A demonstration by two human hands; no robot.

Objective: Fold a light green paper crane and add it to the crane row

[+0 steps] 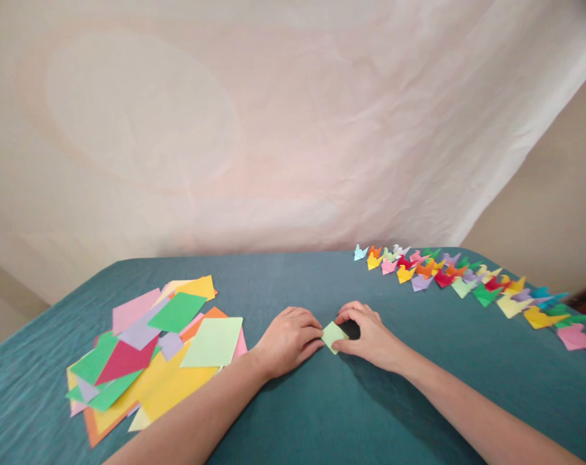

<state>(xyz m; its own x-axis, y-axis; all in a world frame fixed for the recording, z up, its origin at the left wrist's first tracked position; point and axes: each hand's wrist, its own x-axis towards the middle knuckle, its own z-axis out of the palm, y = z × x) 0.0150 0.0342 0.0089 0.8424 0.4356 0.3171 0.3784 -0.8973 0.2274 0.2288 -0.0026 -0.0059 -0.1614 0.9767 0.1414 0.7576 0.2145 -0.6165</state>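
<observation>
A small light-green square of folded origami paper (334, 337) lies between my two hands, turned so one corner points toward me. My left hand (291, 339) is at its left corner, fingers bent together and pinching that edge. On the other side, my right hand (365, 336) curves around the paper, with thumb at the lower right edge and index finger at the upper right edge. How many layers the paper has cannot be made out.
A loose pile of coloured paper sheets (177, 381) spreads across the left of the teal-covered table (293, 284). Several rows of small folded paper birds (486, 295) stand along the right side. A pale cloth (293, 129) hangs behind the table.
</observation>
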